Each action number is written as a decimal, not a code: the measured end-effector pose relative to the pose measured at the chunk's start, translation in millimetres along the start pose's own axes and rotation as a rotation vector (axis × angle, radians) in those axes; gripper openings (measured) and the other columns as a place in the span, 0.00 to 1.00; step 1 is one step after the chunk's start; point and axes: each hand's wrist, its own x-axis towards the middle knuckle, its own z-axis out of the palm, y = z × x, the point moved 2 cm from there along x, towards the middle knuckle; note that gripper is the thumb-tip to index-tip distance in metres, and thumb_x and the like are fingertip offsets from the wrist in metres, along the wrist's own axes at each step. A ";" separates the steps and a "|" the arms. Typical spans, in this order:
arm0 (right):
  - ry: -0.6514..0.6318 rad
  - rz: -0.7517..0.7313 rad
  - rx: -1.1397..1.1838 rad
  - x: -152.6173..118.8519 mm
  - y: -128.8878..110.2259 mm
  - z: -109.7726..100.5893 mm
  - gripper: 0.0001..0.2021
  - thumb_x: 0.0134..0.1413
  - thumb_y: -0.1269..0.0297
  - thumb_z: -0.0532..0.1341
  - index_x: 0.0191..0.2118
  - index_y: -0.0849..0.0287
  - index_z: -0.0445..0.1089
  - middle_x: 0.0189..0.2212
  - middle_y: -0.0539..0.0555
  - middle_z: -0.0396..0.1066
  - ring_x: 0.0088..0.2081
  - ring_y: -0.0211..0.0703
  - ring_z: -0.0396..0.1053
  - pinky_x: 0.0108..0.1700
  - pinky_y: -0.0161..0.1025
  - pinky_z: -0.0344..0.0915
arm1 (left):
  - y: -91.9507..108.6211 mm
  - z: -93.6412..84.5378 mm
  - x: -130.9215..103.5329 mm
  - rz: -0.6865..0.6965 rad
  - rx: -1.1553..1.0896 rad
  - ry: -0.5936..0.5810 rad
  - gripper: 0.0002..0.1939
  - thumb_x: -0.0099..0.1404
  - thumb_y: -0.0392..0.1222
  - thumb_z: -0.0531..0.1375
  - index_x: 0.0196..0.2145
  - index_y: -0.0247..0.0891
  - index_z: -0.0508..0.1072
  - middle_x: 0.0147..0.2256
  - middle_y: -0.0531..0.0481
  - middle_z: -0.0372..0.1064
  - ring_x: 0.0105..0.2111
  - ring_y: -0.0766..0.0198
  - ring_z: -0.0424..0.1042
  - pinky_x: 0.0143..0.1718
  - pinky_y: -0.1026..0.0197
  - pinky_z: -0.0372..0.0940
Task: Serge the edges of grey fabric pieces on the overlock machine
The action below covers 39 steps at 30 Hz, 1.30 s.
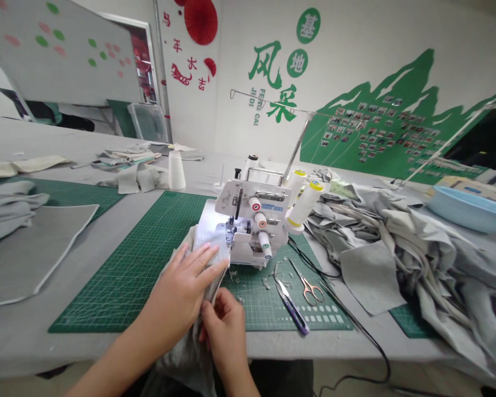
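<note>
A white overlock sewing machine (pixel 252 220) stands on the green cutting mat (pixel 128 264), its lamp lit over the needle. Grey fabric (pixel 186 361) runs from under the presser foot down over the table's front edge. My left hand (pixel 190 278) lies flat on this fabric just in front of the foot, fingers stretched out toward the machine. Nearer the table edge, my right hand (pixel 225 320) pinches the fabric's right edge between thumb and fingers. Some of the right fingertips are hidden behind the cloth.
Purple-handled thread snips (pixel 293 311) and small scissors (pixel 310 289) lie right of the machine, near fabric scraps and black cables. A heap of grey cloth (pixel 417 231) and a blue basin (pixel 471 209) are farther right. At left lie grey panels (pixel 37 237); behind stands a white thread cone (pixel 176 171).
</note>
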 end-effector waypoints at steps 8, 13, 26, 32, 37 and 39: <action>-0.060 -0.125 -0.025 -5.8 1.9 -4.5 0.07 0.53 0.69 0.56 0.25 0.57 0.62 0.19 0.43 0.57 0.19 0.33 0.55 0.21 0.31 0.51 | 19.5 -0.9 -0.5 -0.059 0.104 0.121 0.31 0.60 0.26 0.51 0.58 0.43 0.70 0.60 0.47 0.67 0.63 0.50 0.60 0.67 0.40 0.49; -0.024 -0.231 -0.110 -9.9 6.4 -7.8 0.10 0.55 0.68 0.58 0.24 0.57 0.60 0.21 0.44 0.58 0.25 0.35 0.54 0.26 0.32 0.53 | 30.4 5.3 -2.3 -0.030 0.146 0.122 0.31 0.59 0.26 0.51 0.59 0.35 0.68 0.57 0.42 0.68 0.58 0.51 0.66 0.63 0.44 0.57; 0.018 -0.189 0.020 -10.2 1.7 -4.6 0.07 0.56 0.62 0.62 0.29 0.58 0.67 0.24 0.46 0.63 0.26 0.37 0.57 0.29 0.33 0.56 | 22.6 6.7 -5.8 -0.074 0.065 0.113 0.36 0.57 0.24 0.50 0.63 0.42 0.63 0.63 0.43 0.59 0.64 0.50 0.57 0.65 0.40 0.53; 0.019 -0.172 0.034 -9.7 6.1 -5.4 0.09 0.55 0.62 0.63 0.27 0.58 0.65 0.23 0.46 0.63 0.26 0.37 0.57 0.29 0.32 0.57 | 23.6 7.5 -5.1 -0.075 0.052 0.129 0.35 0.58 0.23 0.50 0.62 0.41 0.64 0.62 0.42 0.60 0.64 0.50 0.57 0.64 0.39 0.53; 0.023 -0.181 -0.020 -9.4 6.0 -5.6 0.10 0.56 0.63 0.62 0.26 0.58 0.64 0.23 0.46 0.62 0.26 0.37 0.56 0.29 0.33 0.56 | 23.7 8.1 -5.2 -0.079 0.053 0.126 0.35 0.57 0.24 0.51 0.62 0.42 0.64 0.63 0.43 0.59 0.64 0.50 0.57 0.65 0.40 0.52; 0.018 -0.184 -0.035 -9.1 7.2 -5.7 0.10 0.56 0.62 0.61 0.26 0.58 0.63 0.23 0.46 0.61 0.26 0.37 0.55 0.29 0.33 0.56 | 23.9 8.2 -5.4 -0.084 0.055 0.119 0.36 0.57 0.24 0.51 0.62 0.42 0.64 0.63 0.43 0.59 0.64 0.50 0.56 0.65 0.40 0.52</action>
